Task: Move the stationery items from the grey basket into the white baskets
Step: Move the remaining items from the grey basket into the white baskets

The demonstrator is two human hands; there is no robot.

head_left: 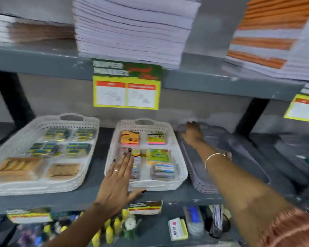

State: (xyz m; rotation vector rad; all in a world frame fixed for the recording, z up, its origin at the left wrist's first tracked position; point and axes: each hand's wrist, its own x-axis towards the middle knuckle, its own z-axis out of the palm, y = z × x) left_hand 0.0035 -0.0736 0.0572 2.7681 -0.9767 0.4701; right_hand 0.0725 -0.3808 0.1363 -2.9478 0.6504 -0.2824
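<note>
White plastic baskets sit side by side on a grey shelf [89, 196]. The left white basket [16, 152] holds small blue and yellow packs at the back and brown packs near its front edge. The middle white basket [178, 168] holds bright sticky notes [156, 139] in orange, pink and green, with small boxes near its front edge. The grey basket [202, 186] sits just right of it, tipped up on its side, and I cannot tell what is in it. The left hand [118, 182] lies flat with fingers spread over the front left corner of the middle basket. The right hand [192, 133] is at the grey basket's back edge, but it is too blurry to tell its grip.
</note>
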